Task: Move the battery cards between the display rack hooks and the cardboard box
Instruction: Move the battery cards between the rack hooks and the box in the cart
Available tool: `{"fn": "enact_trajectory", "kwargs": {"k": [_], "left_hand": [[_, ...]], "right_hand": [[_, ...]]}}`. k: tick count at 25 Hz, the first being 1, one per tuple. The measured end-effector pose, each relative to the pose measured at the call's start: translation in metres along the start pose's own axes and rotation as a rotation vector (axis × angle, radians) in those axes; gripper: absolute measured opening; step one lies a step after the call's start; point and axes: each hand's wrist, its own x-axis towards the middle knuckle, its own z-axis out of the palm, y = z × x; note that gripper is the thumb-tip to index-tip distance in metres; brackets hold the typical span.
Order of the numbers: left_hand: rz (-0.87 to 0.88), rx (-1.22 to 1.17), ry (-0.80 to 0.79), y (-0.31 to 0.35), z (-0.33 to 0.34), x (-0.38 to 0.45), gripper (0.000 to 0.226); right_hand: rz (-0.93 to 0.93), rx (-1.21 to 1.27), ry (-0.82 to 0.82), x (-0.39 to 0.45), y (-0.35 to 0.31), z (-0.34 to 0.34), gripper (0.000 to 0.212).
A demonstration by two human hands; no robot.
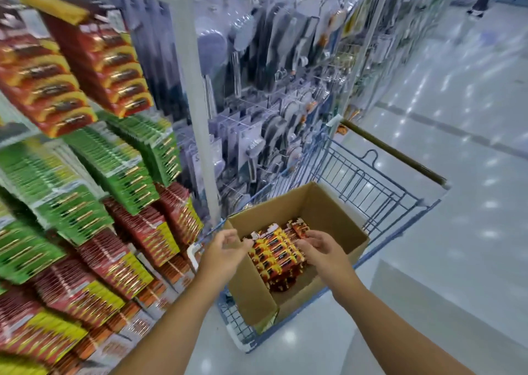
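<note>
- Far left of the fingers, a display rack [85, 151] carries dense rows of red, green and yellow carded packs on its hooks; the view here is motion-blurred.
- The left hand [225, 249] hovers at the near-left rim of the cardboard box [337, 217], its fingers [241, 239] curled loosely and holding nothing that can be seen.
- Between the two hands, the battery cards [274, 253] lie stacked inside the box, red and yellow faces up.
- The right hand [320, 246] reaches into the box, fingertips touching the stack's right edge; whether it grips a card is unclear.
- The cards look stiff, flat and slick, and a bundle is probably heavy; pinching several by their edges seems surest.
- The box sits in a blue wire cart [371, 180].
</note>
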Motion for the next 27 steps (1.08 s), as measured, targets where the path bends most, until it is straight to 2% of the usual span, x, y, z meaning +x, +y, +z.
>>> {"fn": "enact_trajectory", "kwargs": {"k": [3,7,11,14,18,20,27], "left_hand": [[-0.041,0.005,0.003,0.004,0.02,0.024,0.049],[-0.109,-0.008,0.083,-0.003,0.054,0.051,0.042],[-0.227,-0.063,0.205,-0.009,0.102,0.073,0.046],[-0.335,-0.134,0.357,-0.017,0.144,0.078,0.05],[-0.494,-0.066,0.53,-0.034,0.189,0.091,0.061],[-0.543,-0.022,0.573,-0.044,0.207,0.104,0.062],[-0.664,0.1,0.682,-0.081,0.237,0.158,0.067]], "right_hand": [[0.022,-0.03,-0.034,0.037,0.002,-0.006,0.025],[0.077,-0.077,-0.155,0.1,0.012,-0.01,0.034],[0.107,-0.168,-0.317,0.17,0.035,-0.017,0.034],[0.111,-0.277,-0.474,0.216,0.053,-0.019,0.031],[0.144,-0.405,-0.635,0.258,0.075,-0.017,0.027],[0.164,-0.448,-0.654,0.275,0.091,-0.009,0.025],[0.237,-0.446,-0.618,0.309,0.15,0.025,0.04]]}}
